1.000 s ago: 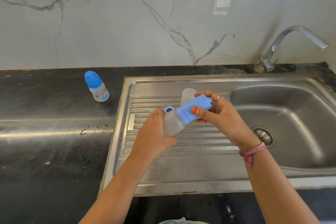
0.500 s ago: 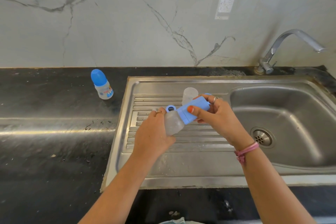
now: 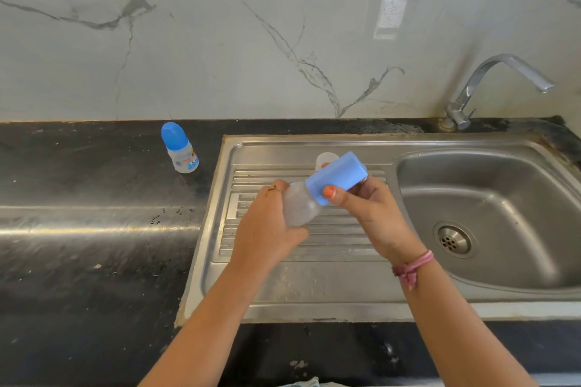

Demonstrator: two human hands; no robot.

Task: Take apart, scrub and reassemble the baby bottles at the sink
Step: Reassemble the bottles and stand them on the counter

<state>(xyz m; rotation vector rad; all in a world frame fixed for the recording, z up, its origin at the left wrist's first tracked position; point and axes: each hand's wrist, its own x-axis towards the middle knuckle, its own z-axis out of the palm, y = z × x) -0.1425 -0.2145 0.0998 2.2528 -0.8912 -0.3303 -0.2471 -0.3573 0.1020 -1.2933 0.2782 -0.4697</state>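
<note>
Above the ribbed draining board (image 3: 317, 242) I hold a tilted baby bottle. My left hand (image 3: 267, 229) grips its cloudy clear body (image 3: 300, 206). My right hand (image 3: 367, 207) grips its blue cap (image 3: 338, 174), thumb on the cap's lower rim. A clear plastic part (image 3: 325, 159) stands on the board behind the cap, mostly hidden. A second baby bottle (image 3: 179, 148) with a blue cap stands upright on the black counter, left of the sink unit.
The steel basin (image 3: 490, 217) with its drain (image 3: 454, 239) lies to the right. A chrome tap (image 3: 490, 85) rises at the back right corner. Black counter (image 3: 94, 229) with water drops runs left. A marble wall stands behind.
The blue ring seen beside my left fingers earlier is now hidden. The bottle and both hands sit much as before; the camera shifted slightly.
</note>
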